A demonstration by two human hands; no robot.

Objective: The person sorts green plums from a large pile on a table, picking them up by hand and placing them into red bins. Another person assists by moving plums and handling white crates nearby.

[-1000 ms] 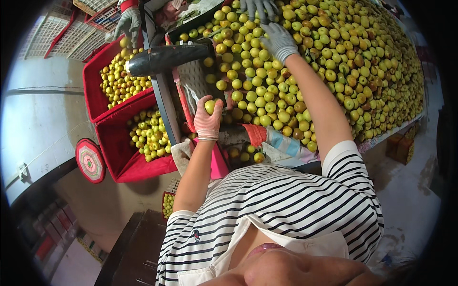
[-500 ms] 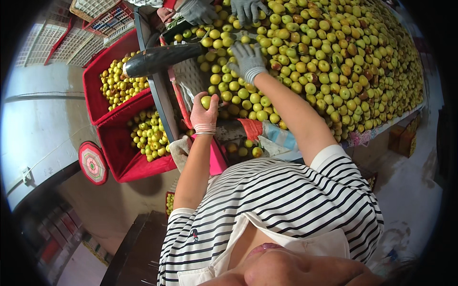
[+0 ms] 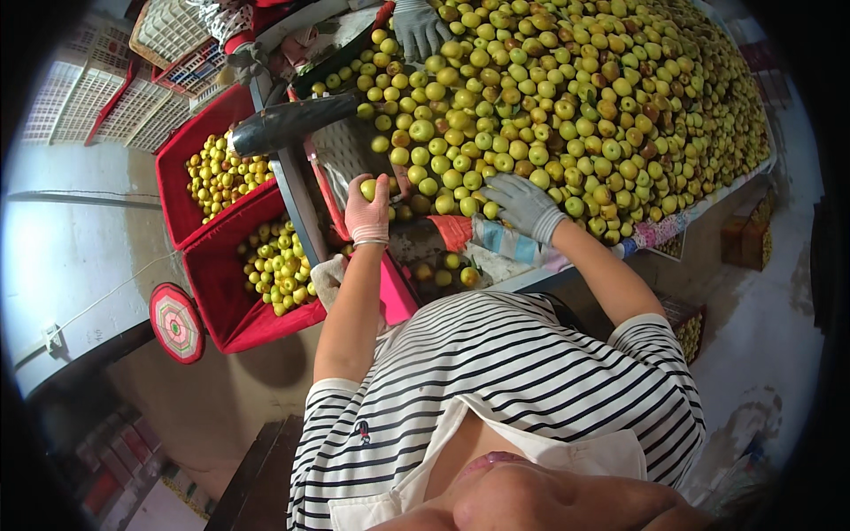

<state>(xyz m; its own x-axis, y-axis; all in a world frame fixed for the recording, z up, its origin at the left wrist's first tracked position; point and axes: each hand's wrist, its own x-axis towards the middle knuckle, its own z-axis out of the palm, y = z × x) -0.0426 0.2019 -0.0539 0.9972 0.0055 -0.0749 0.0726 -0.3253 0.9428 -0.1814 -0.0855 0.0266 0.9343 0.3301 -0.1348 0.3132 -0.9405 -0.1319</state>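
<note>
My left hand (image 3: 367,215), in a pinkish striped glove, holds one yellow-green jujube (image 3: 368,188) between thumb and fingers, beside the pale perforated panel at the left end of the sorting table. My right hand (image 3: 524,208) wears a grey glove and lies palm down on the near edge of a large heap of jujubes (image 3: 620,115). Its fingers are spread and touch the fruit; whether any sits under the palm is hidden. Many of the heaped jujubes show brown patches.
Two red cloth-lined bins (image 3: 208,212) with jujubes stand left of the metal table rail (image 3: 297,199). A black tapered chute (image 3: 292,122) crosses that rail. A co-worker's grey-gloved hand (image 3: 420,34) is at the heap's far side. Plastic crates (image 3: 97,84) are stacked at far left.
My right hand has drawn back toward me and to the right, to the heap's near edge. My left hand still holds a jujube. The co-worker's hands have moved left, one now near the rail.
</note>
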